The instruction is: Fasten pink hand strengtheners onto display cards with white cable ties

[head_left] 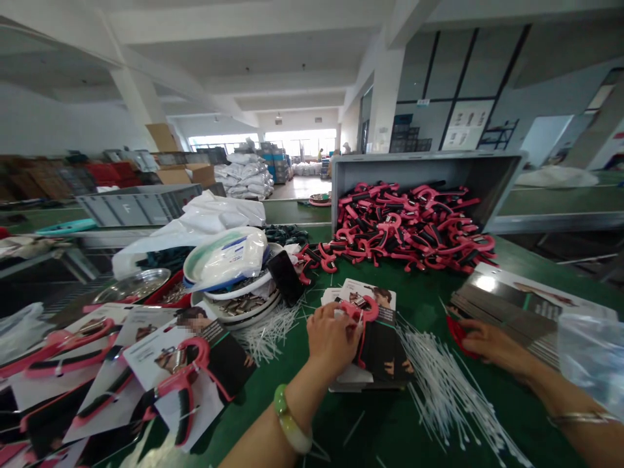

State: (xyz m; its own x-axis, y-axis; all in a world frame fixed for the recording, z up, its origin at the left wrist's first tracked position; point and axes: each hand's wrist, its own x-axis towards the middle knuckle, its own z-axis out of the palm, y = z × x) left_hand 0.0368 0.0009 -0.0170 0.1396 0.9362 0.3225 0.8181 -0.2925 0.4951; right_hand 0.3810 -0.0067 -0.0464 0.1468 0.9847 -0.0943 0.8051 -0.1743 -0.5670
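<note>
My left hand (pixel 331 339) is closed on a pink-and-black hand grip strengthener (pixel 369 309), a spring exerciser. It lies on the top printed card (pixel 387 338) of a small stack in front of me. White cable ties (pixel 439 377) are spread in a loose bundle just right of this stack. My right hand (pixel 490 344) is curled around a small red-handled tool (pixel 457 333) with a thin tip pointing up and left; its exact kind is unclear. To the left, several hand grips lie fixed to printed cards (pixel 160 364), overlapping one another.
A tipped grey crate (pixel 502 188) spills loose pink hand grips (pixel 404 227) onto the green table. At right are a larger card stack (pixel 526 312) and a clear plastic bag (pixel 592 354). Basins with metal parts (pixel 238 307) and a black phone (pixel 285 278) stand left of centre.
</note>
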